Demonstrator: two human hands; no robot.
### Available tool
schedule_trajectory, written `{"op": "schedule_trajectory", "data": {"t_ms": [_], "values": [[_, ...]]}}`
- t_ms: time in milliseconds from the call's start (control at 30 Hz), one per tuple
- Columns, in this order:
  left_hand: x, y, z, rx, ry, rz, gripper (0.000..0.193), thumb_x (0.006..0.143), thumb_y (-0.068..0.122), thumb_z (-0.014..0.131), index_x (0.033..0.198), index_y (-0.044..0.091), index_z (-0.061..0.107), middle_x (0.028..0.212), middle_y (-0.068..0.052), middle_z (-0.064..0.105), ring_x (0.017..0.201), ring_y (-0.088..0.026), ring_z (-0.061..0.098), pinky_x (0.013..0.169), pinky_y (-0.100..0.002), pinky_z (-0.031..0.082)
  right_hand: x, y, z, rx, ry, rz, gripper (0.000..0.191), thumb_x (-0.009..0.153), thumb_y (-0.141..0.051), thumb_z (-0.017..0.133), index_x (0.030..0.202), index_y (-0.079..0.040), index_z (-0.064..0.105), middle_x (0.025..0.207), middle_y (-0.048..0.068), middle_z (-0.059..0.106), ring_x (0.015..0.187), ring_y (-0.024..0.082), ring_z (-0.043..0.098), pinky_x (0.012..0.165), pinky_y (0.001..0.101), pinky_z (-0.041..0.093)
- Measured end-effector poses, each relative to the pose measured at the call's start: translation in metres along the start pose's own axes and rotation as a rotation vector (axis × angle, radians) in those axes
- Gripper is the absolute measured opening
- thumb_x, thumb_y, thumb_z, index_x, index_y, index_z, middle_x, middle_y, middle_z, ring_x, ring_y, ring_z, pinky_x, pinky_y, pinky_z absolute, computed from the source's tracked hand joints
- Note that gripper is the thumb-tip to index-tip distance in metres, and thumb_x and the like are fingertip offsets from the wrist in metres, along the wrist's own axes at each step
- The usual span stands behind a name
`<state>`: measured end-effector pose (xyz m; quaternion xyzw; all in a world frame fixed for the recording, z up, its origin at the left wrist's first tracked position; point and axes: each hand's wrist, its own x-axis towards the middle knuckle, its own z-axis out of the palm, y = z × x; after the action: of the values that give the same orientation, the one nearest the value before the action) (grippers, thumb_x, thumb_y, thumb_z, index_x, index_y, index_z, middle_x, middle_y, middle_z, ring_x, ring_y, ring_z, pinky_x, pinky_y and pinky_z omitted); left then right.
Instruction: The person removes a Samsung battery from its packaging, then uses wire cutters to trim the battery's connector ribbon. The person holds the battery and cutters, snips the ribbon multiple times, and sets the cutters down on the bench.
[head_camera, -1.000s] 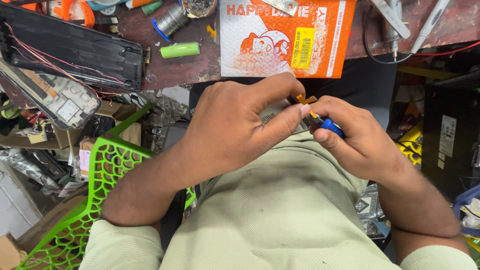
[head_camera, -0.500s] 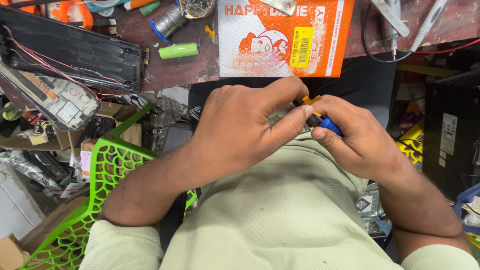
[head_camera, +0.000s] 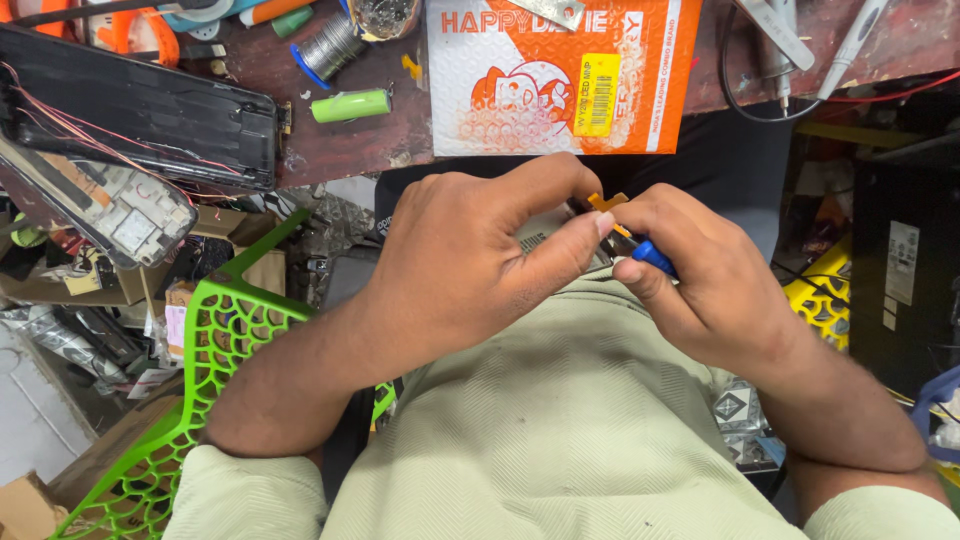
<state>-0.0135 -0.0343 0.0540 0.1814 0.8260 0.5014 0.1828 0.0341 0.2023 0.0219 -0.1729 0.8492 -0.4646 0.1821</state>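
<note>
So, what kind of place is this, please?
Probably a small electronics repair bench: a solder spool, an opened device with loose wires, and a soldering iron lie on the worn table.

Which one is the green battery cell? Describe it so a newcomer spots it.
Start at the orange padded envelope on the brown workbench. Just left of it, below the solder spool, lies the green cell on its side. It is the only plain light-green cylinder there.

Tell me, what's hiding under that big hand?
Under the left hand a grey flat thing peeks out, with a small orange piece beside the thumb. The rest is covered. The right hand pinches a blue-handled tool.
</note>
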Motion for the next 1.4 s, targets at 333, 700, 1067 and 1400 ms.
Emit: {"op": "schedule_trajectory", "data": {"t_ms": [333,700,1067,1400], "values": [[0.0,0.0,-0.002,0.004,-0.005,-0.005,0.024,0.1,0.033,0.068,0.112,0.012,0.069,0.081,-0.005,0.072,0.064,-0.025,0.07,0.057,-0.035,0.051,-0.001,0.003,0.001,0.017,-0.03,0.026,0.03,0.097,-0.021,0.065,0.12,-0.002,0.059,0.099,0.014,0.061,0.087,0.033,0.061,0.077,0.0391,0.05],[0.0,0.0,-0.005,0.015,-0.049,-0.017,0.024,0.1,0.034,0.066,0.111,0.013,0.069,0.077,-0.007,0.071,0.063,-0.026,0.07,0.057,-0.036,0.051,-0.002,0.005,0.004,0.015,-0.064,0.073,0.027,0.096,-0.02,0.065,0.116,-0.003,0.06,0.092,0.014,0.062,0.081,0.033,0.062,0.072,0.0391,0.049],[0.0,-0.004,-0.001,0.051,-0.043,0.029,0.023,0.103,0.034,0.064,0.111,0.013,0.067,0.079,-0.007,0.072,0.069,-0.029,0.072,0.061,-0.04,0.053,-0.003,0.026,0.016,0.022,0.038,-0.061,0.052,0.108,-0.048,0.043,0.12,-0.001,0.061,0.101,0.016,0.066,0.09,0.037,0.067,0.077,0.0393,0.052],[0.001,-0.003,-0.001,0.033,-0.052,0.059,0.023,0.104,0.035,0.065,0.112,0.013,0.067,0.081,-0.006,0.071,0.069,-0.028,0.071,0.06,-0.038,0.052,-0.008,0.042,0.027,-0.017,0.144,-0.131,0.055,0.11,-0.051,0.046,0.11,0.001,0.063,0.089,0.015,0.062,0.078,0.035,0.066,0.069,0.0388,0.051]]}}
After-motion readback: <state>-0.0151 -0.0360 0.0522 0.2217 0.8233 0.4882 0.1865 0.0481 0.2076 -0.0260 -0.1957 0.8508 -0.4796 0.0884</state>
